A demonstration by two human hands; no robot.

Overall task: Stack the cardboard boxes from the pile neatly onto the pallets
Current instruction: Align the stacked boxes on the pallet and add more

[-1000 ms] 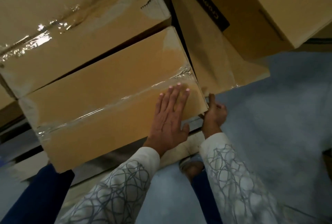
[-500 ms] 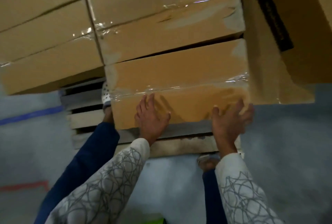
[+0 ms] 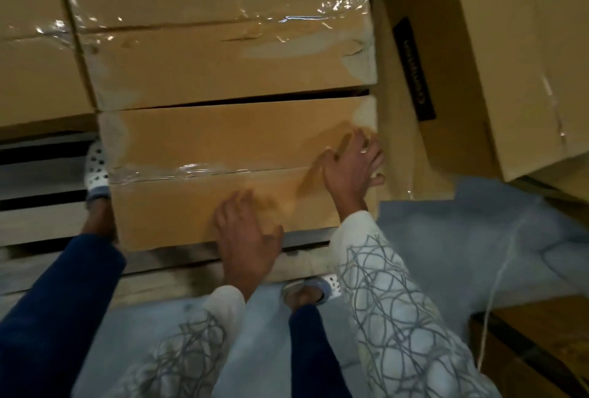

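Both hands were on the lower cardboard box [image 3: 197, 149], which sat on the wooden pallet [image 3: 41, 222] under a taped upper cardboard box [image 3: 223, 62]. Left hand [image 3: 247, 232] lay spread and flat against the box's near face, close to its bottom edge, fingers apart and blurred. Right hand [image 3: 352, 165] was at the box's right end, thumb on the front and fingers curled round the corner edge. Clear tape ran along the box's seam. Just to the right, a tilted box [image 3: 478, 62] with a black label leaned beside the stack. One foot in a white perforated shoe [image 3: 95, 171] stood on the pallet at the box's left end; the blue-grey floor [image 3: 446, 238] lay below.
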